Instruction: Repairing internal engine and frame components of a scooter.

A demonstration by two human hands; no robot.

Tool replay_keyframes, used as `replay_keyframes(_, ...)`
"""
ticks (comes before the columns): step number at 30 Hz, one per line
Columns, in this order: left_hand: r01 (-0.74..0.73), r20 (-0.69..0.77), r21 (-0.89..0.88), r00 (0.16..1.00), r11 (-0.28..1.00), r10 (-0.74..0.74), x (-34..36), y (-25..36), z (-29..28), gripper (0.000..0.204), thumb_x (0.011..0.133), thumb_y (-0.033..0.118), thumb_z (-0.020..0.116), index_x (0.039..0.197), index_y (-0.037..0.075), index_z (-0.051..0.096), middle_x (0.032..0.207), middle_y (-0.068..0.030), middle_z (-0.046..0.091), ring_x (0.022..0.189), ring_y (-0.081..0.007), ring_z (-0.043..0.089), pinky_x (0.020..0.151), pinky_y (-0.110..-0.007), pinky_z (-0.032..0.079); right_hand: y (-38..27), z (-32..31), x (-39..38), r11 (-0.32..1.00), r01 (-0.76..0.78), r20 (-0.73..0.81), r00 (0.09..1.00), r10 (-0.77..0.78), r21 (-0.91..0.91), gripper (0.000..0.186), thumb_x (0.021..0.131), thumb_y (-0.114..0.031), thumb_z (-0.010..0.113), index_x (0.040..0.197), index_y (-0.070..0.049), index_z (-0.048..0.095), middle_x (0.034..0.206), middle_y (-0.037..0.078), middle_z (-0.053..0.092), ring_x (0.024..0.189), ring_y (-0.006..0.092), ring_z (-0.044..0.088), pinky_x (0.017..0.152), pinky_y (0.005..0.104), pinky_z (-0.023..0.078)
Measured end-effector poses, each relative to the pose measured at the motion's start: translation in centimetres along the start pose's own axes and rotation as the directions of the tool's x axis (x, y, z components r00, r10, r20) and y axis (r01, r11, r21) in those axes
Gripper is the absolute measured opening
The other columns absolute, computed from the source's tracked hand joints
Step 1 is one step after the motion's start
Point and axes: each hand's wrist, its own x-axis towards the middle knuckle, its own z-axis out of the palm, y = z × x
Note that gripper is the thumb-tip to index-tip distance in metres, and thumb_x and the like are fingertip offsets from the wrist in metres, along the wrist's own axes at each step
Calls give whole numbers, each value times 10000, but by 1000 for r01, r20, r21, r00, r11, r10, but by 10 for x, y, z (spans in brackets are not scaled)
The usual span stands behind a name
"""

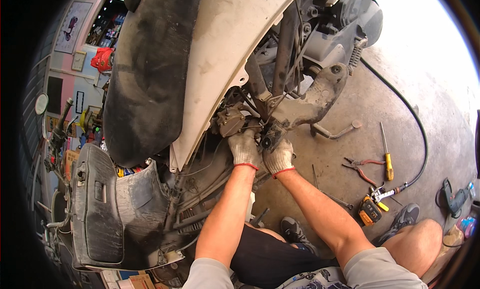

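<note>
A dusty scooter with its bodywork partly opened fills the upper middle. My left hand [244, 148], in a white knit glove with a red cuff, reaches in just below a round grimy metal part [231, 121]. Its fingers look curled, but whatever is in them is hidden. My right hand [281, 158], gloved alike, is close beside it, up against the lower end of a dirty metal bracket [310, 105]. That end hides most of its fingers. Thin cables and frame tubes run around both hands.
A black seat [145, 79] and pale side panel [220, 54] overhang at left. On the concrete at right lie pliers [364, 169], a yellow-handled screwdriver [389, 166], a yellow-black tool [370, 211] by a black hose [425, 139], and a dark power tool [455, 198].
</note>
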Motion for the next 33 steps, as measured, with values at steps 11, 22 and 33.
replay_keyframes(11,-78,108,-21,991,997,80,2,-10,-6,221,863,96,636,1045,-31,634,999,-88,647,847,-169,608,745,-304,495,2,3,-4,982,-135,50,990,129,131,209,789,-160,603,948,-45,675,886,190,683,833,351,666,720,419,535)
replay_keyframes(22,-73,-6,28,997,997,73,18,-15,0,306,829,41,688,1119,-2,601,1039,-54,638,872,-171,598,768,-309,497,-9,-2,-5,958,-259,86,965,249,124,232,798,-179,597,961,-29,665,900,206,678,887,343,665,752,409,532)
replay_keyframes(33,-76,27,-50,997,996,78,2,-5,4,351,830,43,676,1165,10,579,1092,-59,627,939,-182,597,823,-331,490,-3,-8,3,994,-71,160,983,85,-88,215,803,-188,608,970,-76,686,874,140,689,828,285,686,710,373,548)
